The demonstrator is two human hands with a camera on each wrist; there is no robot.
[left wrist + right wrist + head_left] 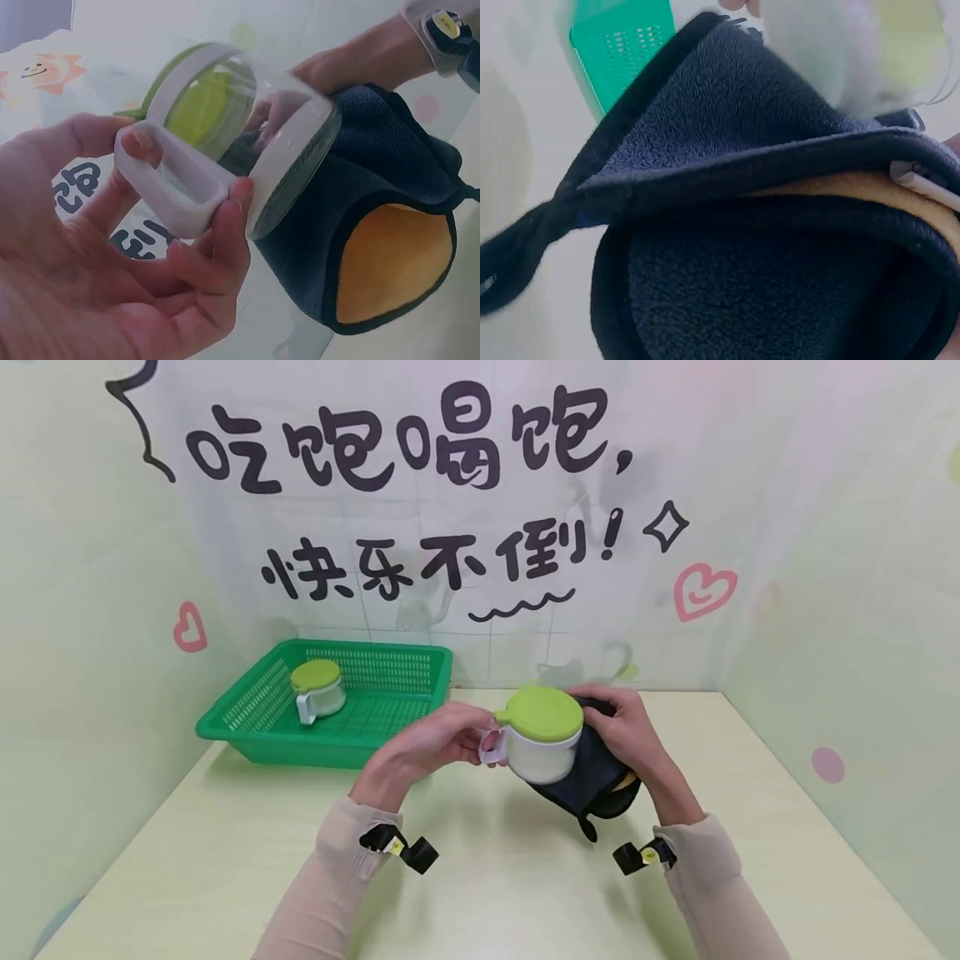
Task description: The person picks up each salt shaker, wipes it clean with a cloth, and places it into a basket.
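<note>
In the head view my left hand (438, 742) grips the white handle of a clear seasoning jar (542, 762) with a green lid, above the table. The left wrist view shows thumb and fingers around the handle (180, 199). My right hand (636, 731) holds a dark navy cloth (581, 777) with black edging and an orange underside. The folded cloth lies against the jar's far right side, and its hanging loop dangles below. In the right wrist view the cloth (727, 112) fills most of the picture and hides most of the right hand.
A green plastic basket (292, 745) stands at the back left of the pale table (480, 893). Inside it sits a similar jar (327, 700) with a green lid. A printed wall cloth (420, 510) hangs behind the table.
</note>
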